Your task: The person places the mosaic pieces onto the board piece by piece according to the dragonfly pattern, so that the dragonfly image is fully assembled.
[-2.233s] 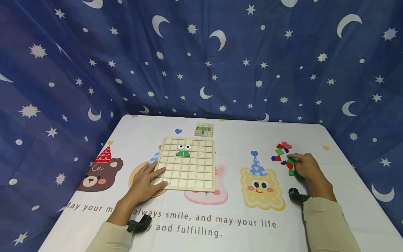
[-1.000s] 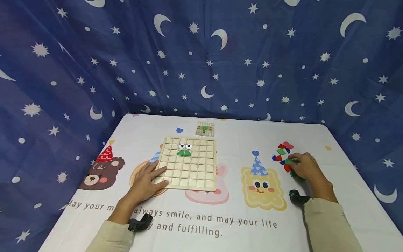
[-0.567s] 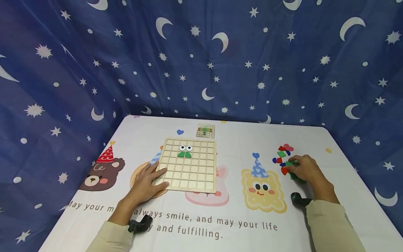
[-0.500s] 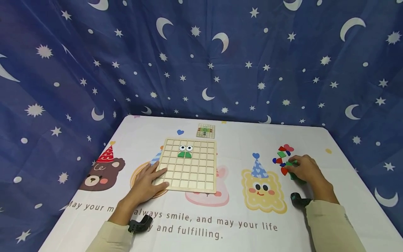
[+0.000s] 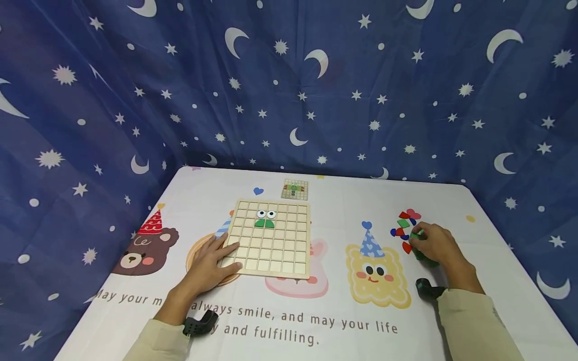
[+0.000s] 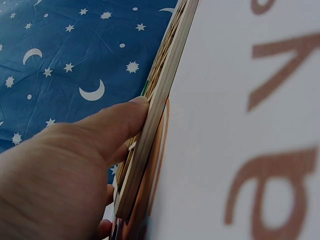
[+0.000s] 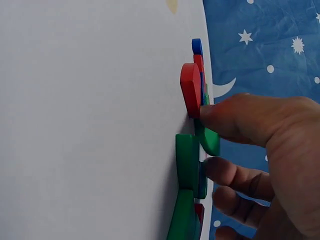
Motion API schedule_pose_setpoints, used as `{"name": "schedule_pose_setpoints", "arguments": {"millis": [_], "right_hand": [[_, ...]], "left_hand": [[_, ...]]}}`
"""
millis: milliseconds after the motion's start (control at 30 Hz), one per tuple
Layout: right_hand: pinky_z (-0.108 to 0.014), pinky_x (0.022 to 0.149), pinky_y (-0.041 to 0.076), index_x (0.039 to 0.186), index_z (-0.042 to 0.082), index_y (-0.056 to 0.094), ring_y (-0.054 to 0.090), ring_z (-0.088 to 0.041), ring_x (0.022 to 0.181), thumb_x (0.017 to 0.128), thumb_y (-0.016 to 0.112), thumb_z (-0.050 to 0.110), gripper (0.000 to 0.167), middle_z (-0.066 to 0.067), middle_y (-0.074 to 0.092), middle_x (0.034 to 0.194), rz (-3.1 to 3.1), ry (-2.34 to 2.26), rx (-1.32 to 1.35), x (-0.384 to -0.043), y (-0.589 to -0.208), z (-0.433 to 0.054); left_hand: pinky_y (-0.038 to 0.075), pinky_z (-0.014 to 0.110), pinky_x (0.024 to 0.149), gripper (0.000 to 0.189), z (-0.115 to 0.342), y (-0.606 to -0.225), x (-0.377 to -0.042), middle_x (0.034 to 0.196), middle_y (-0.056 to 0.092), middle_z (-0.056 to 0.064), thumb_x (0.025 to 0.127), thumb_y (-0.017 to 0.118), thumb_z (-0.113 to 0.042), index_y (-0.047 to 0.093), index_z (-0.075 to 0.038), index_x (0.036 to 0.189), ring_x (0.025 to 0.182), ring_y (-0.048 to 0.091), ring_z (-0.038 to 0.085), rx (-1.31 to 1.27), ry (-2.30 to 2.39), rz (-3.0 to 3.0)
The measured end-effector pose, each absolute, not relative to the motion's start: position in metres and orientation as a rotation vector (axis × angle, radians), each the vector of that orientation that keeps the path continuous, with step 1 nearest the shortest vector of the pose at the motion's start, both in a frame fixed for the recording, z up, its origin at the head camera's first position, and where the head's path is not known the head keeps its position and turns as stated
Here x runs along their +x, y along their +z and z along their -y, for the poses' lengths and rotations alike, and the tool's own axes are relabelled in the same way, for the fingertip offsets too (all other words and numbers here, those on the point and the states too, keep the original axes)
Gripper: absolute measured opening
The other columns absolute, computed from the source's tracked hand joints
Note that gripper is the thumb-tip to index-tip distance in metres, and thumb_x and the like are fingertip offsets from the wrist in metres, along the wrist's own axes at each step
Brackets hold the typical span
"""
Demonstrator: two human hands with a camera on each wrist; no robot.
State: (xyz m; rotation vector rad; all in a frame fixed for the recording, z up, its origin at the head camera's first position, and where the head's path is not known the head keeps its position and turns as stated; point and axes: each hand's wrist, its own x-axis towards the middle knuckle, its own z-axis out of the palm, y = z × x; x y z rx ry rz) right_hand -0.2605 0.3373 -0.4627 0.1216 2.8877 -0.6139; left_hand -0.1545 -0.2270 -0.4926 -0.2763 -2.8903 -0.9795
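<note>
My left hand [image 5: 207,263] rests on the left edge of the square wooden grid board [image 5: 289,253], fingers spread, its thumb over the near rim. Two white eye pieces [image 5: 266,214] sit on the board above two green rounded pieces [image 5: 264,223]. At the right, my right hand [image 5: 435,243] pinches a green piece [image 7: 211,142] between thumb and fingers; the hand partly hides it. Close by the thumb stands a red piece [image 7: 190,90]. More green pieces [image 7: 187,160] lie under the palm.
A small patterned card [image 5: 295,189] lies behind the board. Beyond my right fingertips are several loose pieces, among them a green one [image 5: 403,223] and a red one [image 5: 404,215]. The white tablecloth [image 5: 343,281] has printed cartoons; a starry curtain [image 5: 316,100] hangs behind.
My right fingers have worked among the loose pieces; a red piece has shifted left and nearer, away from the green ones. My left hand has stayed on the board.
</note>
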Motion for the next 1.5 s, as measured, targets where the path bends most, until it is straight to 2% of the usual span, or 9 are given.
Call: {"name": "schedule_pose_setpoints", "arguments": {"millis": [433, 633, 900, 1167, 1300, 1500], "right_hand": [[-0.054, 0.084, 0.049, 0.119, -0.004, 0.060, 0.049, -0.043, 0.097, 0.089, 0.068, 0.018, 0.038, -0.029, 0.053, 0.109, -2.854, -0.609, 0.121, -0.254, -0.466, -0.336], [-0.059, 0.090, 0.044, 0.120, -0.008, 0.060, 0.046, -0.047, 0.104, 0.088, 0.068, 0.015, 0.040, -0.028, 0.055, 0.110, -2.904, -0.607, 0.081, -0.252, -0.464, -0.338], [-0.063, 0.091, 0.040, 0.124, -0.007, 0.058, 0.037, -0.053, 0.117, 0.085, 0.070, 0.019, 0.048, -0.031, 0.047, 0.124, -2.992, -0.726, 0.203, -0.243, -0.460, -0.336], [-0.056, 0.081, 0.050, 0.123, -0.004, 0.061, 0.047, -0.045, 0.107, 0.088, 0.067, 0.019, 0.043, -0.026, 0.050, 0.120, -3.178, -0.869, 0.085, -0.228, -0.439, -0.315], [-0.053, 0.073, 0.052, 0.115, -0.006, 0.066, 0.051, -0.043, 0.100, 0.085, 0.070, 0.015, 0.038, -0.023, 0.054, 0.111, -3.276, -0.945, -0.040, -0.225, -0.427, -0.299], [-0.053, 0.077, 0.046, 0.109, -0.004, 0.070, 0.053, -0.037, 0.095, 0.082, 0.071, 0.012, 0.030, -0.016, 0.057, 0.104, -3.332, -1.060, -0.210, -0.226, -0.415, -0.271]], "left_hand": [[0.014, 0.064, 0.105, 0.060, 0.226, -0.495, -0.152, 0.151, 0.035, 0.015, 0.081, 0.076, -0.040, 0.061, -0.014, 0.134, 0.140, 0.016, 0.041, -0.281, -0.972, 2.903], [0.014, 0.065, 0.104, 0.060, 0.224, -0.495, -0.153, 0.151, 0.035, 0.015, 0.082, 0.075, -0.042, 0.061, -0.014, 0.134, 0.141, 0.015, 0.041, -0.302, -0.981, 2.896], [0.014, 0.065, 0.104, 0.060, 0.223, -0.496, -0.153, 0.151, 0.035, 0.015, 0.083, 0.074, -0.043, 0.061, -0.015, 0.134, 0.141, 0.015, 0.040, -0.304, -0.988, 2.905], [0.013, 0.065, 0.105, 0.060, 0.224, -0.493, -0.155, 0.151, 0.034, 0.017, 0.082, 0.074, -0.042, 0.060, -0.014, 0.134, 0.140, 0.015, 0.042, -0.319, -0.975, 2.898], [0.013, 0.065, 0.105, 0.061, 0.225, -0.492, -0.156, 0.152, 0.033, 0.016, 0.083, 0.074, -0.042, 0.060, -0.014, 0.135, 0.141, 0.014, 0.042, -0.319, -0.968, 2.903], [0.014, 0.065, 0.104, 0.061, 0.227, -0.493, -0.156, 0.152, 0.033, 0.016, 0.083, 0.074, -0.041, 0.060, -0.014, 0.135, 0.140, 0.014, 0.042, -0.308, -0.959, 2.910]]}}
